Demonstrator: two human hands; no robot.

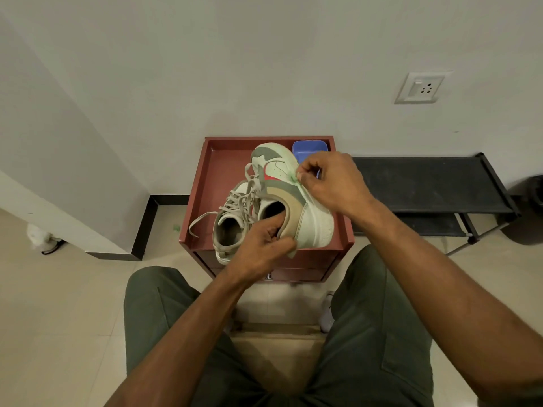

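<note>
Both hands work on one sneaker (291, 198). Left hand (261, 242) grips the heel collar, fingers curled into the opening and thumb outside, keeping the shoe raised and tipped on its side above the red bench (199, 195). Right hand (332, 180) is curled at the sole's edge, fingertips pinching a small green bit (293, 177) where the pale sole meets the upper. A second sneaker (232, 221) lies on the bench just beside and partly under the held one, with its loose laces (205, 215) trailing toward the left rim. A blue container (308, 151) sits in the bench's far right corner, behind the right hand. A black shoe rack (426, 183) stands to the right against the wall.
</note>
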